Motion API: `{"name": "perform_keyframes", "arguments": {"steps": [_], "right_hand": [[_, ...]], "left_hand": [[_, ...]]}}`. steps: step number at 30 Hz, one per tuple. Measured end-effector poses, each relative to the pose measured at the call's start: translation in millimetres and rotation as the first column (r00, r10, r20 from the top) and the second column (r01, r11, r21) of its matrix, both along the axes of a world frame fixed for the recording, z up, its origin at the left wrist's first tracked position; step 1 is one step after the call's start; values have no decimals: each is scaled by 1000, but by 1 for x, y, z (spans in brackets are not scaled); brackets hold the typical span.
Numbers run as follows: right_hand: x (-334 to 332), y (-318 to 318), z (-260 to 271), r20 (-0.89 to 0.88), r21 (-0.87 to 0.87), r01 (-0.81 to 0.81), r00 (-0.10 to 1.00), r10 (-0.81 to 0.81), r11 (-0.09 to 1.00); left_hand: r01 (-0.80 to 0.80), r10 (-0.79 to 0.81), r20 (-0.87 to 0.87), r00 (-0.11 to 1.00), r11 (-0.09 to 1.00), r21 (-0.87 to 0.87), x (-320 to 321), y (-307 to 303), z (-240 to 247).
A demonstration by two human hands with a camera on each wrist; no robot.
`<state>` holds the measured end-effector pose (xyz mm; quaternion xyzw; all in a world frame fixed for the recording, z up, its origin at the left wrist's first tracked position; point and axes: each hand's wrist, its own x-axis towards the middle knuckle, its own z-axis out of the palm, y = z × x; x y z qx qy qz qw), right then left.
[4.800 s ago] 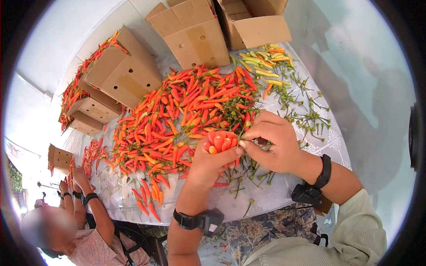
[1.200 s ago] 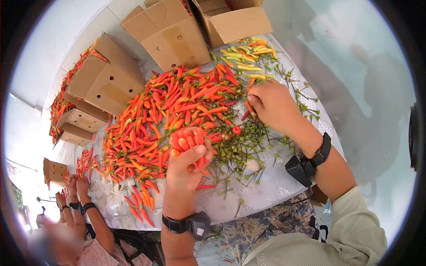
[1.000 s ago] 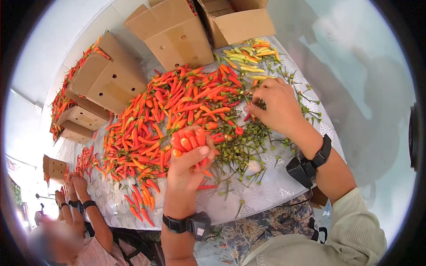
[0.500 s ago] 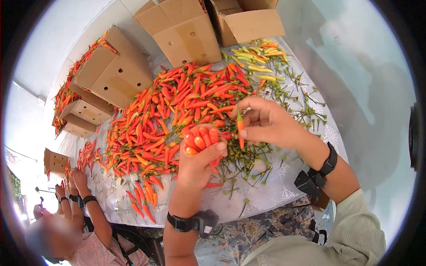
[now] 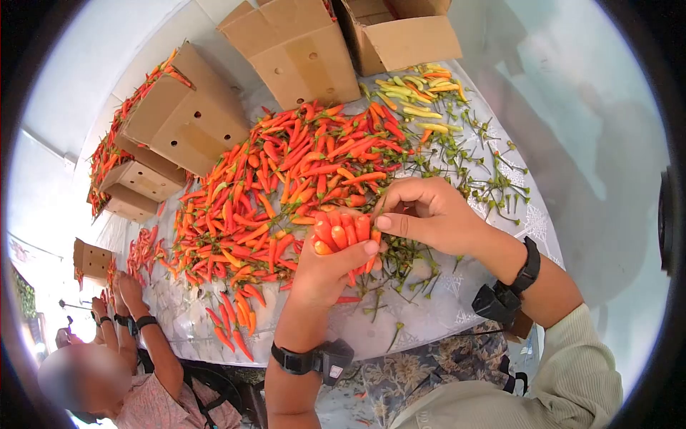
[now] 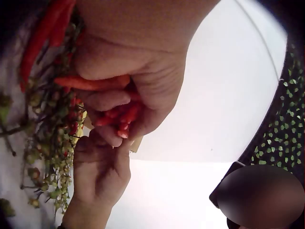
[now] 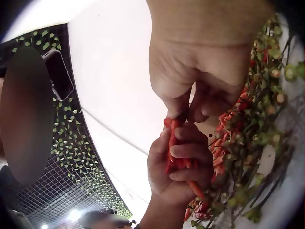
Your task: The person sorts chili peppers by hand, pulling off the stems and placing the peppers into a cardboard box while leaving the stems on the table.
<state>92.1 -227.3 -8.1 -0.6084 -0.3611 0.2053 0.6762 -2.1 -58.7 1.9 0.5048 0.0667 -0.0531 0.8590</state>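
My left hand (image 5: 323, 275) grips a bunch of red and orange chillies (image 5: 338, 234), their blunt stemless ends up beside the thumb. Right against the bunch, my right hand (image 5: 429, 218) pinches the top of one chilli between thumb and forefinger. In the right wrist view, the right fingertips meet the upper ends of the bunched chillies (image 7: 174, 136), while the left fingers (image 7: 190, 151) wrap round them. A chilli (image 6: 95, 83) pokes out under the left palm in the left wrist view. Below the hands lies a heap of green stems (image 5: 411, 264).
A large pile of red chillies (image 5: 243, 207) covers the table's middle. Yellow chillies (image 5: 421, 93) and loose stems (image 5: 500, 189) lie at right. Cardboard boxes (image 5: 307, 61) stand along the back, one box (image 5: 189, 118) beside heaped chillies. Another person (image 5: 153, 343) works at left.
My right hand has picked a chilli from the right of the pile and brought it leftward to the bunch. The left hand has kept its grip on the bunch.
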Motion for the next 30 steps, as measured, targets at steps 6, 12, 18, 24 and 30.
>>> {"name": "perform_keyframes", "arguments": {"steps": [6, 12, 18, 24, 30], "right_hand": [[-7, -4, 11, 385, -13, 197, 906, -177, 980], [-12, 4, 10, 636, 177, 332, 679, -365, 927], [-14, 5, 9, 755, 286, 363, 484, -442, 887], [-7, 1, 13, 812, 315, 442, 332, -480, 840], [18, -10, 12, 632, 198, 735, 410, -658, 649]], "left_hand": [[-33, 33, -11, 999, 999, 14, 2, -4, 0], [-39, 38, 19, 999, 998, 47, 4, -3, -4], [-63, 62, 11, 998, 995, 72, 5, -5, -4], [-30, 28, 17, 999, 993, 118, 3, -4, -3], [-118, 118, 7, 993, 991, -62, 4, 3, -1]]}}
